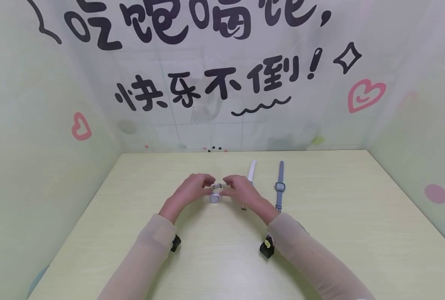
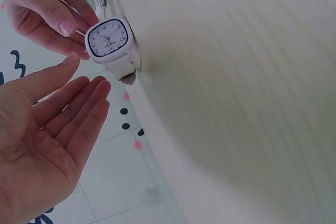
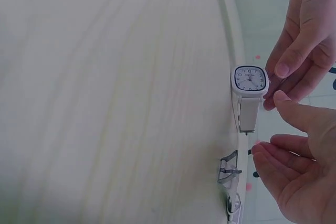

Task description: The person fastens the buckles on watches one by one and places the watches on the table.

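Note:
A white watch (image 1: pixel 215 198) with a rounded square face stands on the table, its strap curved back behind the dial. My left hand (image 1: pixel 193 188) is at its left side and my right hand (image 1: pixel 242 192) at its right, thumbs and fingertips close about it. In the left wrist view the left hand (image 2: pixel 58 135) has relaxed, nearly straight fingers with nothing between them. The right wrist view shows the right hand (image 3: pixel 302 161) likewise loosely spread, thumb just beside the watch (image 3: pixel 250 78).
Right of the hands lies another white watch (image 1: pixel 252 170), partly hidden by the right hand. Beyond it a blue-grey watch (image 1: pixel 280 187) lies stretched out lengthwise. Black blocks (image 1: pixel 267 247) show under both wrists. A printed curtain (image 1: pixel 207 133) stands behind the pale wooden table (image 1: pixel 215 262).

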A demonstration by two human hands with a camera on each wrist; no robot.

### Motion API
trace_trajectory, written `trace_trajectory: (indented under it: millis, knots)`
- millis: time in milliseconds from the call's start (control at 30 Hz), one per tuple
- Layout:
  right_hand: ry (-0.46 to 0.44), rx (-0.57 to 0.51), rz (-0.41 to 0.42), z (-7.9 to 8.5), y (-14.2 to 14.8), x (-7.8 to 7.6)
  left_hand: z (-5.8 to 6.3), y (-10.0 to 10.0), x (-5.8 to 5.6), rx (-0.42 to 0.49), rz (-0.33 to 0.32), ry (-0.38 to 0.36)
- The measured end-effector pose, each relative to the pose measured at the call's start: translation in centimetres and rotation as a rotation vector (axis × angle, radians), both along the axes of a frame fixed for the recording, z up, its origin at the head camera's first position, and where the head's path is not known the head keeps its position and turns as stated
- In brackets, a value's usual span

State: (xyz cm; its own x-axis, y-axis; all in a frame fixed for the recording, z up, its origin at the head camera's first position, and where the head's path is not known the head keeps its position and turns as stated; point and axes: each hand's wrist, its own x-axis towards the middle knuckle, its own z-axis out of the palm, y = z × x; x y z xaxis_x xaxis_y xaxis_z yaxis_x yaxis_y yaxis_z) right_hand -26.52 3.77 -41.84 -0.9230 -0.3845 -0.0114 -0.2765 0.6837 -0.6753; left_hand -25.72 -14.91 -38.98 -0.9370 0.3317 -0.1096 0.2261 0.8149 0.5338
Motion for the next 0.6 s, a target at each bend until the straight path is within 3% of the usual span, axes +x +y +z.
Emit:
trace_trajectory:
  millis: [600]
  knots:
    - [0.010,-0.007,-0.071,1.1,2.5,-0.6,0.4,1.8,0.1,0.073,0.004,0.022]
